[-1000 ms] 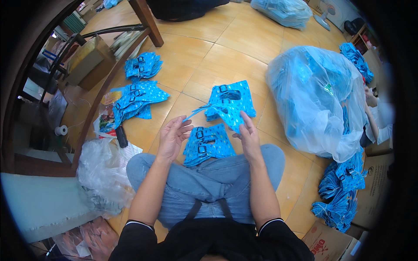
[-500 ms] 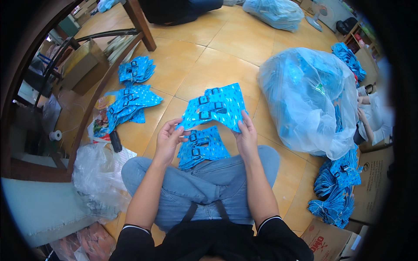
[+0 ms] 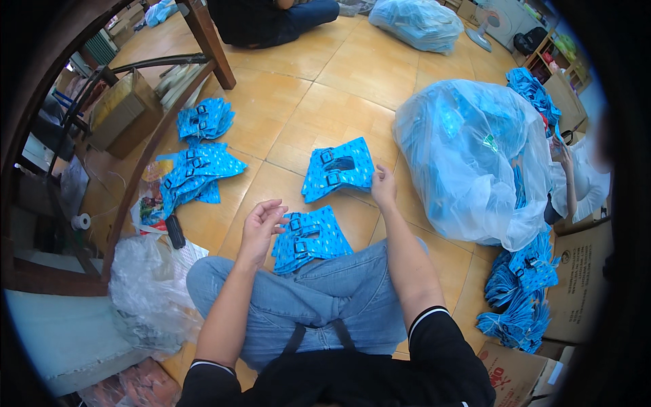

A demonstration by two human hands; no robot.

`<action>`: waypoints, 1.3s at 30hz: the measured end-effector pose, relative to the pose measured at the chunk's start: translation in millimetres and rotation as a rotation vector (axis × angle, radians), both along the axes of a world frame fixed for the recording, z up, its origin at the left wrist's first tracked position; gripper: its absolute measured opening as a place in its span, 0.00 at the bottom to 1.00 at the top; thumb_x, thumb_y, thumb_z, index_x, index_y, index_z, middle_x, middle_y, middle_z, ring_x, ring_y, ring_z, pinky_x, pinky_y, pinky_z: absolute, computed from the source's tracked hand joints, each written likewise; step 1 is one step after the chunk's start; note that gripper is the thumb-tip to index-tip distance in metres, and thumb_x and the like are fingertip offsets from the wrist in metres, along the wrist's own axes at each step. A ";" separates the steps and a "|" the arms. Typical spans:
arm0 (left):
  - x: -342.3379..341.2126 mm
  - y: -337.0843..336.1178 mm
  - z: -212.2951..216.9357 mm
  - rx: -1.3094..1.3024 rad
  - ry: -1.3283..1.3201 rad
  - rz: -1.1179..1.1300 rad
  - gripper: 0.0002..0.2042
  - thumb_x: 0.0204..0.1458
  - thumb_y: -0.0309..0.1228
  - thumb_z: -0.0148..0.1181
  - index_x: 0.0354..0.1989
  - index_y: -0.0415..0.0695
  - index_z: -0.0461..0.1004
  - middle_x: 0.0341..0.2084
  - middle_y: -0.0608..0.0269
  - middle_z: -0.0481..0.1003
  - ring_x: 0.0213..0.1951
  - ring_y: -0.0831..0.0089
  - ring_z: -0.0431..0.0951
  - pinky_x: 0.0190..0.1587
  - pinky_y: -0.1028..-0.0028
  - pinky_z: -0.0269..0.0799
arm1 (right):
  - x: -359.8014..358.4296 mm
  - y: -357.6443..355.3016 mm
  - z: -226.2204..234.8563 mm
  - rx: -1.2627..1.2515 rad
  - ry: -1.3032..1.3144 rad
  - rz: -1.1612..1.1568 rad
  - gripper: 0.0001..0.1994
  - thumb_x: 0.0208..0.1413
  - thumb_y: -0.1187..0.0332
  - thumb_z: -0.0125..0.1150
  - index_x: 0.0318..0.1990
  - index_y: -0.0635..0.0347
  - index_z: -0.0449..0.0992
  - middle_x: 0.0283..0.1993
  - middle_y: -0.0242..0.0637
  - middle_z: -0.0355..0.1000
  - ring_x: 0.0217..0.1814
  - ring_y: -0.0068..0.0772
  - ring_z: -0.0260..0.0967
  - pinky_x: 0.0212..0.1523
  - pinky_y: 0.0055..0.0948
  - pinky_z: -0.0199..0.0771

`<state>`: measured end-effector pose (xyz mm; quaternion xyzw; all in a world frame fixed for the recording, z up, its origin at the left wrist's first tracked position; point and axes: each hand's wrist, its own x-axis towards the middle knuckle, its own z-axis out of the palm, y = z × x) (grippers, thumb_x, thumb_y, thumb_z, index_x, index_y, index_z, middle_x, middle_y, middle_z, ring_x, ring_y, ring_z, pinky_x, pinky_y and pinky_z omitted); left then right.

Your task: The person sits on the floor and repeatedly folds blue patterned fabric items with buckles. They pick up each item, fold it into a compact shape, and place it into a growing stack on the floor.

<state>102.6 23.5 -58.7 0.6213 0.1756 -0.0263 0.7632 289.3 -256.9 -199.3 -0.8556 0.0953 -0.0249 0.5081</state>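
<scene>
1. Left hand [image 3: 263, 227]: half open, fingers loosely curled, with nothing in its grasp. Its fingertips are just beside the near stack; whether they touch it cannot be told.
2. Right hand [image 3: 384, 184]: fingers drawn nearly together at the right edge of the far stack. Whether they pinch a piece or only touch it cannot be told.
3. Far stack [image 3: 359, 178]: flat blue patterned pieces with black square frames and an oblong opening, on the floor [image 3: 352, 74] ahead of the person.
4. Near stack [image 3: 329, 237]: similar blue pieces, between the far stack and the person's crossed legs [image 3: 312, 298] in jeans.
5. To the left, two more blue piles, the upper pile [image 3: 215, 121] and the lower pile [image 3: 210, 171], lie close together. Nearer are a black object [image 3: 175, 232] and crumpled clear plastic [image 3: 146, 285].
6. To the right stands a big translucent bag [image 3: 461, 169] of blue pieces. Nearer are blue bundles [image 3: 515, 298] beside a carton [image 3: 580, 281].
7. Farther off: a seated person [image 3: 254, 24] in dark clothes, another bag [image 3: 417, 26] and a fan [image 3: 481, 34]. At the right edge, a second person's white sleeve [image 3: 591, 186] shows.
</scene>
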 end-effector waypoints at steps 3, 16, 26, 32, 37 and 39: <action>1.7 -1.5 -1.2 -0.011 0.009 -0.017 0.16 0.57 0.33 0.55 0.52 0.40 0.67 0.44 0.56 0.74 0.39 0.75 0.77 0.38 0.78 0.72 | -2.5 3.2 -0.6 0.165 0.044 0.059 0.14 0.60 0.71 0.50 0.52 0.60 0.72 0.38 0.37 0.75 0.37 0.26 0.71 0.36 0.28 0.73; 3.1 -3.4 -4.6 0.043 0.062 -0.023 0.17 0.57 0.34 0.56 0.51 0.39 0.68 0.43 0.58 0.75 0.36 0.77 0.75 0.36 0.79 0.72 | -8.9 1.3 8.7 -0.201 -0.109 -0.141 0.15 0.56 0.68 0.54 0.49 0.64 0.72 0.44 0.47 0.72 0.45 0.43 0.71 0.48 0.35 0.70; 1.7 -0.8 -2.6 0.033 0.004 0.040 0.13 0.57 0.33 0.54 0.48 0.41 0.70 0.40 0.60 0.76 0.36 0.78 0.76 0.35 0.80 0.71 | -152.4 71.9 74.5 -0.268 -0.242 0.900 0.18 0.51 0.66 0.62 0.50 0.60 0.71 0.49 0.47 0.69 0.54 0.46 0.66 0.52 0.39 0.68; -7.1 6.2 -0.3 0.005 -0.022 0.072 0.13 0.57 0.34 0.54 0.48 0.42 0.70 0.41 0.60 0.76 0.39 0.77 0.75 0.38 0.78 0.70 | -165.9 79.1 70.3 -0.393 -0.072 0.973 0.18 0.50 0.65 0.62 0.48 0.60 0.72 0.48 0.46 0.69 0.54 0.50 0.65 0.52 0.41 0.67; -6.3 8.1 -2.2 0.116 -0.038 0.226 0.17 0.59 0.37 0.51 0.52 0.41 0.68 0.45 0.58 0.74 0.43 0.71 0.73 0.43 0.74 0.70 | -161.1 74.9 123.2 -0.082 -0.079 0.784 0.17 0.52 0.66 0.61 0.49 0.61 0.71 0.49 0.45 0.70 0.53 0.48 0.66 0.50 0.39 0.68; -5.6 10.6 2.1 -0.007 -0.010 0.267 0.20 0.60 0.39 0.50 0.55 0.40 0.65 0.49 0.54 0.72 0.46 0.67 0.73 0.47 0.70 0.71 | -163.0 69.2 152.0 0.028 -0.029 0.736 0.17 0.53 0.67 0.61 0.50 0.61 0.71 0.49 0.44 0.70 0.54 0.47 0.66 0.51 0.38 0.68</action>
